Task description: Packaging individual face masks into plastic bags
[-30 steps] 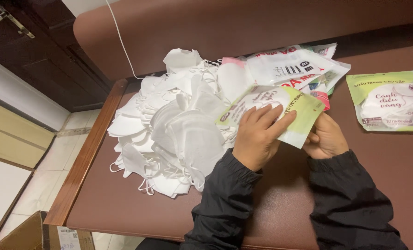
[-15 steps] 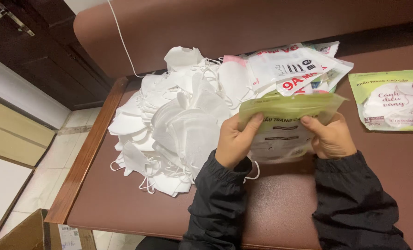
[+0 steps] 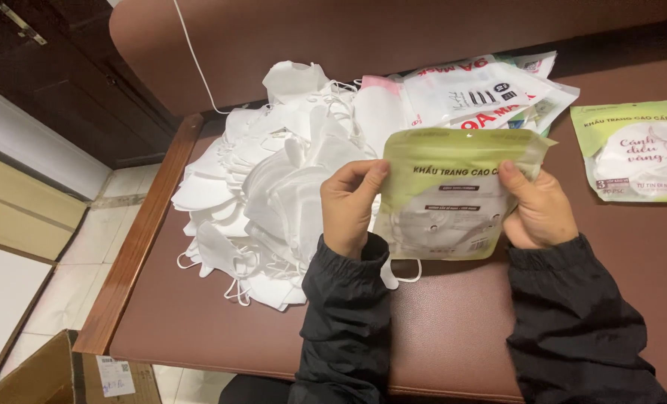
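Left hand [image 3: 350, 206] and right hand [image 3: 537, 208] both pinch the side edges of a green mask pouch [image 3: 453, 193], held upright above the brown bench [image 3: 453, 314]. Loose white masks pile [image 3: 273, 187] just left, partly behind left hand. More packets [image 3: 483, 93] behind; another green pouch [image 3: 636, 150] lies right. Cardboard box [image 3: 64, 378] on floor.

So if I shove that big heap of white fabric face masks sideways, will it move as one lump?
Probably not. The heap of white fabric face masks lies loose and unbundled on the brown table, so it would likely spread and slide apart. Thin ear loops trail out at its edge and may snag. The masks look light and floppy.
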